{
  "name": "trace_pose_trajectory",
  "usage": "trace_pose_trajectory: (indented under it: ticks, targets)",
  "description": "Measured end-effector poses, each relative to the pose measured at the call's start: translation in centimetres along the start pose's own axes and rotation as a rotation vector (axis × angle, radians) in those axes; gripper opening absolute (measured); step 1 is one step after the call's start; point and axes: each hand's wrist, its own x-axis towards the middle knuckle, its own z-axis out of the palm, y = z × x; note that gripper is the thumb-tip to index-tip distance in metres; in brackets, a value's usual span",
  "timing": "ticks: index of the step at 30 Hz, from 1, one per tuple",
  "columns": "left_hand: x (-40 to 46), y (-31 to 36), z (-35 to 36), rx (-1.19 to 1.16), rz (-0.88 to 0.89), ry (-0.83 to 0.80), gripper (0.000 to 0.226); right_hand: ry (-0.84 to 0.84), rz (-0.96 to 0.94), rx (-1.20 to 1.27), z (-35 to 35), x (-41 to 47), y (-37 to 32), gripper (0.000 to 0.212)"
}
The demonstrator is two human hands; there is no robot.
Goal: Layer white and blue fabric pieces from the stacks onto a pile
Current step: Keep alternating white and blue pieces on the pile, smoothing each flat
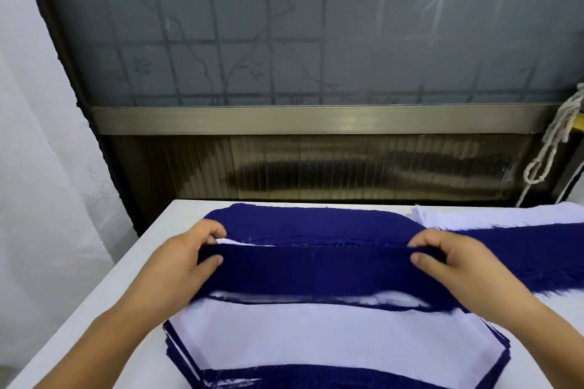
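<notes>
The left hand (186, 257) and right hand (442, 257) each pinch an end of a blue fabric piece (316, 271), fingers curled over its upper edge, holding it over the pile (331, 344) (white on top) on the tabletop (132, 265). A blue stack (316, 224) lies behind, a white stack (505, 215) at right.

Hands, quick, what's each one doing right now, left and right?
Left hand: pinching the left end of the blue fabric piece.
Right hand: pinching its right end, over the pile.
</notes>
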Motion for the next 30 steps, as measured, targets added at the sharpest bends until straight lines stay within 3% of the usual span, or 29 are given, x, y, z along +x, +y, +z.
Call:
trace_pose_trajectory:
  ticks: [2,5,8,12,15,18,21,25,30]
  targets:
    - [-0.3,0.2,0.0,-0.029,0.027,0.139,0.039,0.228,-0.105,-0.059,0.1,-0.7,-0.4,0.017]
    - [-2.1,-0.3,0.6,0.024,0.146,0.122,0.042,0.366,-0.339,-0.229,0.7,-2.6,0.5,0.010]
    - [-4.4,-1.4,1.9,0.048,0.300,0.059,0.028,0.354,-0.543,-0.383,2.9,-5.0,3.0,0.041]
    - [-6.7,-2.8,4.3,0.091,0.442,-0.023,0.018,0.283,-0.521,-0.332,5.6,-7.8,5.5,0.055]
    - [-7.3,-3.1,5.2,0.065,0.413,-0.030,0.042,0.319,-0.484,-0.295,6.1,-8.3,5.8,0.056]
    - [-7.3,-3.4,5.6,-0.001,0.208,-0.058,0.068,0.361,-0.507,-0.302,6.4,-8.4,5.9,0.056]
    - [-6.9,-3.9,6.2,-0.080,0.029,0.002,0.070,0.379,-0.568,-0.334,6.9,-8.5,6.1,0.055]
    - [-6.8,-4.3,6.4,0.021,0.071,0.008,0.071,0.440,-0.609,-0.384,6.7,-8.4,6.3,0.051]
    - [-7.2,-4.4,6.5,0.060,0.153,0.034,0.075,0.434,-0.634,-0.465,6.6,-8.7,7.0,0.027]
